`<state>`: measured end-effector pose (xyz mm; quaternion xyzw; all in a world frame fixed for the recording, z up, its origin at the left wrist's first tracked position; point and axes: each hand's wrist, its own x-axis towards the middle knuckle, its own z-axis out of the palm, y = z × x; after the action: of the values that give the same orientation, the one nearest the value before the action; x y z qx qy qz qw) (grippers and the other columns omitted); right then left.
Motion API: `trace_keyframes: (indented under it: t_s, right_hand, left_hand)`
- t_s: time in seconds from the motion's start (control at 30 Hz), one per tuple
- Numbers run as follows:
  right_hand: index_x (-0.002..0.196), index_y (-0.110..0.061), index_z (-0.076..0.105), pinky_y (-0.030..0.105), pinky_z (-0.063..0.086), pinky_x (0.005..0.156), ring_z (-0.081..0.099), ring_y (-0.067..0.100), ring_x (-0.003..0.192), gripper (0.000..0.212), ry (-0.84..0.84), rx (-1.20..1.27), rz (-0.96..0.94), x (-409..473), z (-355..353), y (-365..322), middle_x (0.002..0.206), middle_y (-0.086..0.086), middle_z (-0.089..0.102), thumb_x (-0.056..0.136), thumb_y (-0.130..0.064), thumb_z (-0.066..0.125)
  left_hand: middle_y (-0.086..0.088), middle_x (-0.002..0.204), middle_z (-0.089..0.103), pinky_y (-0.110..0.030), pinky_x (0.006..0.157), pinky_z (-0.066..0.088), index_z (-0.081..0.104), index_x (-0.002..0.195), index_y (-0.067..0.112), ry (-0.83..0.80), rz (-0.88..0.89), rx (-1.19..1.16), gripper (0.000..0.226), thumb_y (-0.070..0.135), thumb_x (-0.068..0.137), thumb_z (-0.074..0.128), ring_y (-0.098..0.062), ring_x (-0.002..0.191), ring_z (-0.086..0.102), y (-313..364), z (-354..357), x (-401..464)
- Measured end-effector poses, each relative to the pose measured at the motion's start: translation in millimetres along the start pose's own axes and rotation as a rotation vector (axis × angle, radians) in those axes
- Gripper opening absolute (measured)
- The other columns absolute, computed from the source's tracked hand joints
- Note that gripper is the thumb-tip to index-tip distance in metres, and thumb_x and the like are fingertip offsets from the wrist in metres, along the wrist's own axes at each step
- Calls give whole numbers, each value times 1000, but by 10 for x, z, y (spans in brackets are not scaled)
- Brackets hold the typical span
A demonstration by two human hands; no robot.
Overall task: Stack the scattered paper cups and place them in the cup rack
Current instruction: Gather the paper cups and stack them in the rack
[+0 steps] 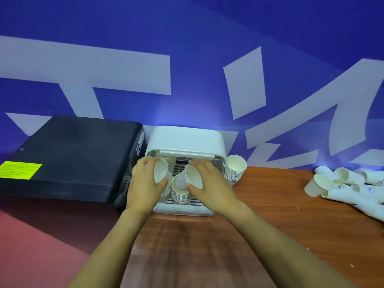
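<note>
My left hand [145, 179] had its fingers curled round one paper cup [160, 171], my right hand [207, 183] gripped another cup [193, 176], both inside the cup rack [185, 140]. Stacked cups [180, 190] sat between them; scattered cups [340, 183] lay at three o'clock on the bench [270, 204], partly cut off.

The cup rack [185, 140] stood against the blue wall [187, 28], its open front crowded by both hands and stacked cups [179, 190]. A black machine [68, 156] stood just beside the rack's left side; a cup stack [235, 168] touched its right. Bare wooden table [270, 204] lay between that stack and the scattered cups [345, 183] far right.
</note>
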<state>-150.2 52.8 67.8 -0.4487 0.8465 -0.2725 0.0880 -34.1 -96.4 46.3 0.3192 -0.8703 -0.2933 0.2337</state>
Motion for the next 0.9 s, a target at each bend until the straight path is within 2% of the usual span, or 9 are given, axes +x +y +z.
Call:
trace_keyframes:
  t_s: [0.1,0.23,0.37,0.47,0.6,0.73,0.83,0.9]
  right_hand:
    - [141,-27,37,32,35,107,34,14,134,61,-49,0,16,47,154,31,143,-9,36,86,-39,60]
    - [146,-28,27,30,28,110,29,16,138,69,-149,-28,86,147,317,86,151,-9,28,87,-45,58]
    - [149,-30,15,37,30,112,26,17,141,83,-291,-14,184,188,450,212,156,-8,23,83,-52,59]
    - [150,-32,12,38,30,113,23,17,143,85,-350,-17,191,163,484,301,158,-9,16,82,-50,61]
    - [149,-33,13,40,32,111,27,15,142,83,-326,-19,199,169,435,333,157,-11,20,83,-48,61]
    - [148,-34,18,36,36,108,31,12,139,76,-285,-3,197,41,370,354,154,-10,26,85,-42,59]
    - [145,-33,27,33,38,105,40,15,132,67,-276,-10,236,-167,309,448,147,-6,37,86,-40,57]
    - [141,-30,36,32,40,103,45,15,127,60,-297,-35,271,-306,234,534,142,-3,44,86,-40,57]
  left_hand:
    - [4,136,42,-34,96,42,50,129,22,-36,-6,52,49,24,83,68,-20,127,38,-88,114,15]
    - [3,144,40,-39,103,36,44,135,22,-145,-36,134,57,35,84,64,-20,135,31,-222,255,59]
    - [2,158,14,-46,111,27,23,147,28,-352,-120,253,78,46,83,63,-25,146,10,-348,396,58]
    - [1,160,5,-47,112,23,18,149,28,-374,-126,264,80,45,85,63,-26,146,7,-366,424,60]
    - [-1,160,5,-48,114,22,19,148,30,-379,-116,267,77,43,85,62,-26,147,3,-339,407,76]
    - [0,157,15,-44,113,22,28,145,28,-289,-78,196,71,37,85,64,-23,146,8,-205,341,-44]
    - [4,144,39,-35,108,31,44,135,25,-188,58,60,56,28,83,65,-19,134,33,-33,314,-291]
    - [9,132,50,-28,101,38,49,130,26,-233,92,-42,48,25,85,63,-12,122,45,122,326,-439]
